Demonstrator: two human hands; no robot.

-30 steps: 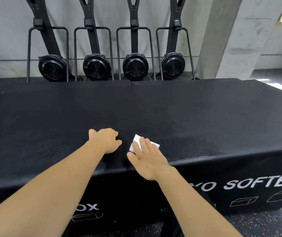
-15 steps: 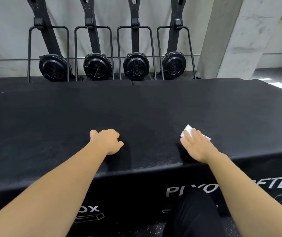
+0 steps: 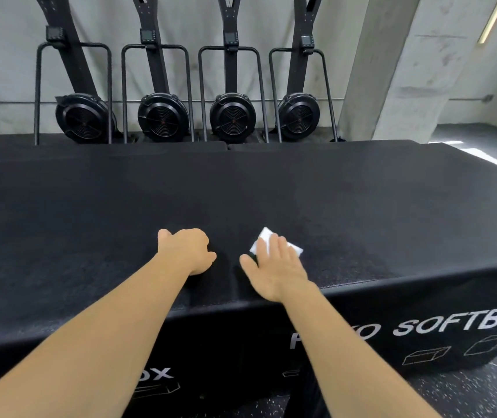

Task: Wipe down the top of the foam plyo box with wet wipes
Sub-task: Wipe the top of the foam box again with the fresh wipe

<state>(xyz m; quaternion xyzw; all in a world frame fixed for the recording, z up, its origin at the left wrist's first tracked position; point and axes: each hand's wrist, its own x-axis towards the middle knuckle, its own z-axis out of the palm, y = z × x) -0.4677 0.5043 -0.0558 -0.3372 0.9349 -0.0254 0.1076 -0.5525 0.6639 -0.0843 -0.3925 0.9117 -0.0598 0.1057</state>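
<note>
You have two bare hands in view, your left hand (image 3: pixel 185 251) and right hand (image 3: pixel 276 271), and one white folded wet wipe (image 3: pixel 264 238). Count four black upright machines with round fan wheels (image 3: pixel 162 117) at the wall, and one grey concrete pillar (image 3: pixel 398 64). How many black foam plyo boxes (image 3: pixel 362 221) adjoin is unclear.

On the plyo box (image 3: pixel 362 212), the left hand (image 3: pixel 187 251) rested left of the wipe (image 3: pixel 267 241) under the right hand (image 3: pixel 277 271), four fan machines (image 3: pixel 162 117) behind

A gym: four fan-wheel machines (image 3: pixel 162 117), probably ski trainers, line the wall (image 3: pixel 6 70) behind a plyo box (image 3: pixel 301 191) on speckled rubber flooring (image 3: pixel 467 393).
</note>
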